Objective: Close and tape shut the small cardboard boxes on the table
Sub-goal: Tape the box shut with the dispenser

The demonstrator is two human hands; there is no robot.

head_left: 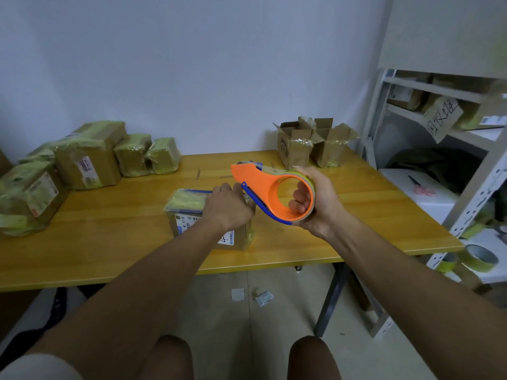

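Centre of the frame, I've got the small cardboard box [211,218] sitting on the yellow desk [356,215], its top already wrapped in yellowish tape, white labels showing on its near side. My left hand [229,205] lies on top of that box, fingers curled down over its right edge, gripping it. Just to the right and raised above the desk, my right hand [312,204] is clamped on the orange tape dispenser [263,187]: fingers pass through the ring, thumb over the roll of tape around it. The dispenser's pointed orange nose aims toward the upper left, and its blue blade edge sits just beside the left hand's knuckles; I can't tell if they touch.

Far left of the frame, a cluster of taped boxes [87,157] stands on the desk, well apart from the one I'm holding. Upper right of the desk, two open boxes [312,144] stand against the wall with flaps up. At the right edge there's a white metal shelf [466,204] holding more cartons, and a spare tape roll [481,256] lies on its lower level. Scraps of paper [252,296] lie on the floor under the desk.
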